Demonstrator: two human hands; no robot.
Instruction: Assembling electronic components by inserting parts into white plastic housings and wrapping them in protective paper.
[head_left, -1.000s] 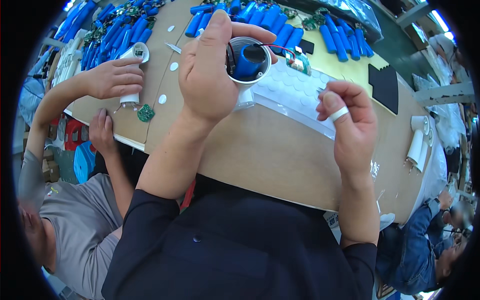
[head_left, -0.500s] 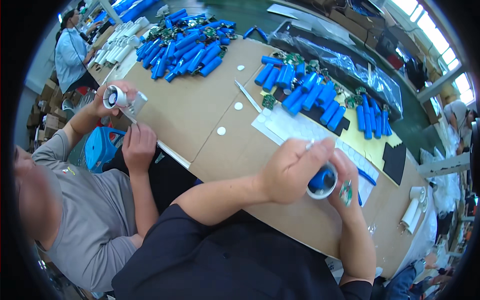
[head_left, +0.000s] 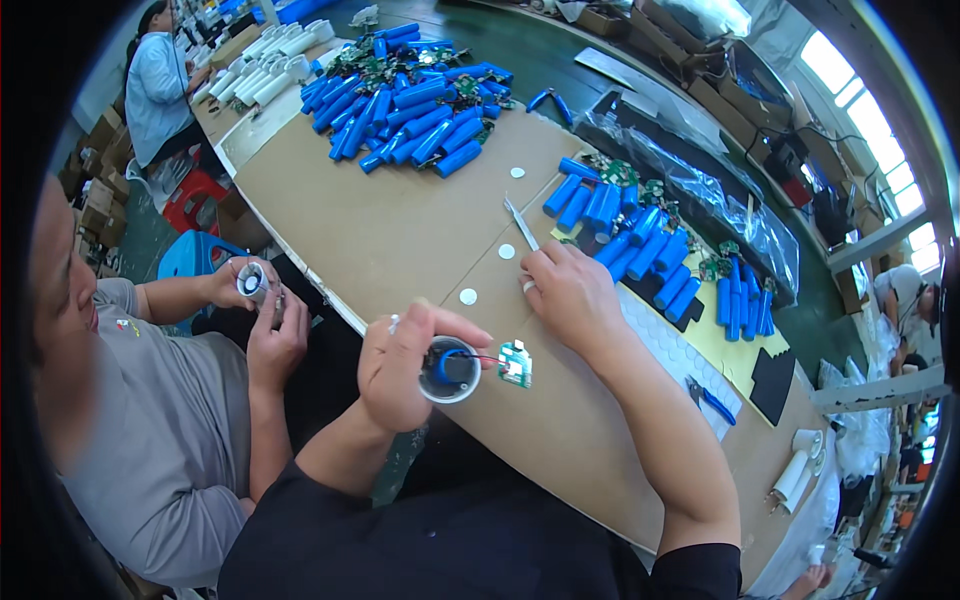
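Note:
My left hand (head_left: 395, 365) is wrapped round a short white plastic tube (head_left: 452, 398), its open end facing up. Inside sits a blue-wrapped battery cell (head_left: 440, 365). A small green circuit board (head_left: 515, 364) hangs out past the rim on thin wires, beside my fingers. My right hand (head_left: 572, 295) rests low over the table, fingers curled on the near end of a slim, pale utility knife (head_left: 518, 220); the hand covers that end. A white sheet of round stickers (head_left: 645, 335) lies partly under my right forearm.
Heaps of blue battery cells with boards (head_left: 420, 110) (head_left: 640, 235) lie along the far side. Blue-handled pliers (head_left: 712, 402), black foam pieces (head_left: 772, 385) and white tubes (head_left: 797, 470) are at the right. At left, a co-worker in grey (head_left: 170, 440) handles another tube.
My left hand has carried the tube leftward, the board now hanging out on its wires. My right hand has left the tube and reached forward to the utility knife.

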